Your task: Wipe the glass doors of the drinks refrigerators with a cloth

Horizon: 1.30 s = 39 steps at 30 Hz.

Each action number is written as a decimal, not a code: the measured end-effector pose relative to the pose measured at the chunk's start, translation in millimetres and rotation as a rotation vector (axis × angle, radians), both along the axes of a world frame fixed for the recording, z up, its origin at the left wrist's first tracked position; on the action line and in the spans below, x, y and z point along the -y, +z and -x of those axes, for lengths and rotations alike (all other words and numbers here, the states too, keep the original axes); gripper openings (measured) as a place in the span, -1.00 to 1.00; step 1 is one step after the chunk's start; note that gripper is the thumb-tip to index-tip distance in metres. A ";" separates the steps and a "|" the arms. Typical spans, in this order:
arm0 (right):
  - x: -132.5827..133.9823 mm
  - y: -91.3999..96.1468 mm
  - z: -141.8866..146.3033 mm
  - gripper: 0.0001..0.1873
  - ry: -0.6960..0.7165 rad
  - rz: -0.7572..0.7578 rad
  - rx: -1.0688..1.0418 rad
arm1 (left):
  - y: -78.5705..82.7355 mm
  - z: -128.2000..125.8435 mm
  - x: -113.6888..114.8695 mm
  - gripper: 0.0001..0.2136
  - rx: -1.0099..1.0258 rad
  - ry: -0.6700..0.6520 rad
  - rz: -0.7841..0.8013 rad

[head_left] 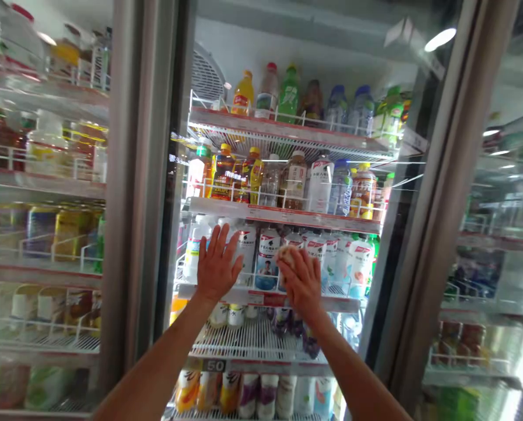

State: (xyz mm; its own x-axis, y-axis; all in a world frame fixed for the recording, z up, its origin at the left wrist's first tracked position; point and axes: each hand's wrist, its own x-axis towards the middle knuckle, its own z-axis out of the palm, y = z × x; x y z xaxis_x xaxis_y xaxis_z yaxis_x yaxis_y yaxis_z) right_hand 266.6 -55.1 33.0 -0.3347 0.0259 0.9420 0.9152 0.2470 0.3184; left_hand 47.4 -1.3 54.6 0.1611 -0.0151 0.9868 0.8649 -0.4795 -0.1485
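Note:
I stand before a drinks fridge with a glass door [252,70]. My left hand [217,264] lies flat on the glass, fingers spread and pointing up. My right hand [300,279] presses a small pale cloth or sponge [286,255] against the glass, fingers curled over it. Behind the glass at hand height stands a row of white bottles [267,257] with red and blue labels on a wire shelf [261,295].
Shelves above hold juice, tea and water bottles [287,93]. Lower shelves carry small bottles and yoghurt drinks [252,394]. A grey door frame [132,175] rises at the left, another [445,193] at the right. Neighbouring fridges stand on both sides.

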 end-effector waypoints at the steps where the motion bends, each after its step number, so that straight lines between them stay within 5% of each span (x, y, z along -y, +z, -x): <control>1: 2.6 -1.1 -17.4 -0.61 -0.027 -0.030 -0.063 | 0.1 0.0 0.2 -0.47 0.001 -0.001 0.001; 5: 13.1 7.9 -121.1 -0.55 -0.176 -0.227 -0.451 | -0.4 -1.4 0.2 -0.46 0.010 -0.003 0.001; 7: 14.0 14.7 -148.9 -0.50 -0.203 -0.284 -0.616 | -0.7 -1.9 -0.5 -0.46 0.014 -0.004 0.001; 10: 11.4 14.6 -126.4 -0.48 -0.162 -0.269 -0.656 | -0.8 -1.3 -1.7 -0.45 0.016 -0.012 -0.003; 15: 9.3 -5.6 -45.8 -0.57 -0.061 -0.010 -0.164 | 0.7 0.9 -2.9 -0.42 -0.007 -0.033 -0.040; 17: 13.3 -10.3 -54.7 -0.60 -0.092 0.018 -0.112 | 1.2 1.1 -2.9 -0.40 -0.010 -0.035 -0.051; 23: 21.7 -6.0 -130.8 -0.56 -0.215 -0.286 -0.505 | 0.6 -1.2 -3.2 -0.40 0.000 -0.031 -0.054; 29: 8.7 -24.6 -37.1 -0.57 -0.088 -0.067 -0.235 | 1.4 -4.0 -3.7 -0.40 0.013 -0.037 -0.033; 31: 8.5 -30.6 -25.7 -0.58 -0.076 0.004 -0.144 | -1.5 -7.3 -1.0 -0.40 0.041 -0.040 -0.006; 37: 20.9 -33.6 -122.2 -0.52 -0.223 -0.212 -0.454 | -33.4 -19.4 11.0 -0.35 -0.003 -0.061 0.059; 39: 23.3 -34.9 -132.6 -0.51 -0.228 -0.247 -0.576 | -43.5 -21.9 11.3 -0.33 -0.021 -0.063 0.059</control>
State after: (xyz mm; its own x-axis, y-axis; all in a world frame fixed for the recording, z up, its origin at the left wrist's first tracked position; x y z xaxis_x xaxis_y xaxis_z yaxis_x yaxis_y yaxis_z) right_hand 399.2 -78.4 -1.9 0.2122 -0.2028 0.9560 0.9766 0.0092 -0.2148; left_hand 69.4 -12.6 11.1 0.1821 0.0322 0.9828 0.8297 -0.5415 -0.1360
